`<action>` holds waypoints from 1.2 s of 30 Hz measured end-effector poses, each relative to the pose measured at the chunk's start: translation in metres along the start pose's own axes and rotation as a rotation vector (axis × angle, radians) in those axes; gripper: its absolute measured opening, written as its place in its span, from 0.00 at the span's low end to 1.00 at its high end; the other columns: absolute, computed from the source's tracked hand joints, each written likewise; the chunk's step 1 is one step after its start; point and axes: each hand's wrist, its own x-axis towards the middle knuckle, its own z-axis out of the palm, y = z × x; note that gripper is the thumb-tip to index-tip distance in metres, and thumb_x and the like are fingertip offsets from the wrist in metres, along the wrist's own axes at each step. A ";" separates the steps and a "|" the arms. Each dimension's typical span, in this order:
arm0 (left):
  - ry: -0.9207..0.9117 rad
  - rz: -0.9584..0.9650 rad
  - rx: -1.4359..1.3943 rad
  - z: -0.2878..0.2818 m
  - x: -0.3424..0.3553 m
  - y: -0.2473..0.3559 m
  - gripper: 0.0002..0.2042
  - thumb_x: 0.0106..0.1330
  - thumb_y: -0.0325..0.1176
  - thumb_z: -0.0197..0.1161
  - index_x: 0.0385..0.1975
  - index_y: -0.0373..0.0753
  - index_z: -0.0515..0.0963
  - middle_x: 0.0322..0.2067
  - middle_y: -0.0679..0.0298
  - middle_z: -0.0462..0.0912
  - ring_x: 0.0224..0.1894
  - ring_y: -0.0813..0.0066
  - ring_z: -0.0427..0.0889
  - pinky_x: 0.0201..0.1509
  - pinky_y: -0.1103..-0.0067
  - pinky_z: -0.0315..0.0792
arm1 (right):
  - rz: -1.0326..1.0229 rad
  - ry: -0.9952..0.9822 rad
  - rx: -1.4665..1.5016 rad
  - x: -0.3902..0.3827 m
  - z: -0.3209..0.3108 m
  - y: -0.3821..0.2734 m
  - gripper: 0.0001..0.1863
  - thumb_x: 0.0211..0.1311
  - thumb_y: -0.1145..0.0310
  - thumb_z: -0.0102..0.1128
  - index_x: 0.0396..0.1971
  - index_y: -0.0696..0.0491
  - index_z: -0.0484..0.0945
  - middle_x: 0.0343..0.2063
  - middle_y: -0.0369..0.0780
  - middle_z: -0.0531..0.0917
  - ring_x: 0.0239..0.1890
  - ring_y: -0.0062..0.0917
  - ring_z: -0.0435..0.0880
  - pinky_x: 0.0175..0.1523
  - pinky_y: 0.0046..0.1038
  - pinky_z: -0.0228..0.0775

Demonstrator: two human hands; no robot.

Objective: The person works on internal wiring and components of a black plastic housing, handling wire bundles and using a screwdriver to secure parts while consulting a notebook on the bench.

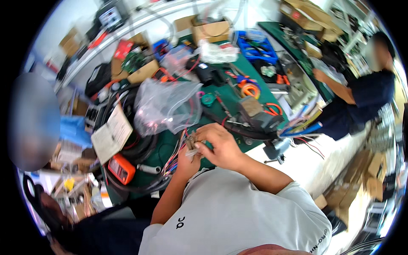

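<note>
Close to my body, over the near edge of the green bench, my two hands meet. My left hand is closed around a small bundle of brownish, metal-looking pieces, with a whitish clear bit below them. My right hand reaches in from the right, its thumb and fingers bent against the same pieces. Their exact kind is too small and blurred to make out. Thin coloured wires run beside my left hand. A crumpled clear plastic bag lies just beyond.
On the green bench are an orange multimeter, an open notebook, a bench vise, orange-handled pliers, orange tape and a blue bin. Black cable coils at left. A person stands at right; another is at left.
</note>
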 end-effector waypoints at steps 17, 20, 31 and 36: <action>-0.234 0.247 -0.218 0.057 0.031 0.011 0.11 0.67 0.26 0.53 0.47 0.31 0.71 0.36 0.55 0.82 0.39 0.65 0.84 0.41 0.75 0.74 | 0.147 0.185 -0.213 -0.038 -0.051 -0.014 0.09 0.55 0.70 0.64 0.34 0.54 0.76 0.34 0.40 0.79 0.42 0.38 0.77 0.47 0.36 0.71; -0.262 0.237 -0.221 0.061 0.031 0.010 0.10 0.68 0.28 0.54 0.44 0.30 0.72 0.35 0.55 0.82 0.40 0.68 0.84 0.39 0.76 0.74 | 0.150 0.208 -0.257 -0.044 -0.053 -0.016 0.09 0.54 0.69 0.64 0.34 0.54 0.76 0.35 0.40 0.80 0.42 0.37 0.78 0.48 0.35 0.72; -0.417 0.318 -0.305 0.079 0.039 0.028 0.11 0.70 0.35 0.53 0.39 0.32 0.75 0.31 0.55 0.82 0.36 0.62 0.85 0.37 0.76 0.73 | 0.244 0.347 -0.379 -0.068 -0.061 -0.025 0.10 0.54 0.68 0.66 0.34 0.53 0.77 0.34 0.39 0.81 0.41 0.35 0.78 0.47 0.34 0.72; -0.525 0.319 -0.359 0.085 0.041 0.028 0.12 0.71 0.35 0.53 0.40 0.31 0.75 0.33 0.57 0.82 0.37 0.67 0.84 0.38 0.76 0.73 | 0.309 0.371 -0.407 -0.075 -0.062 -0.039 0.10 0.53 0.74 0.66 0.37 0.54 0.78 0.38 0.38 0.82 0.44 0.34 0.79 0.49 0.34 0.73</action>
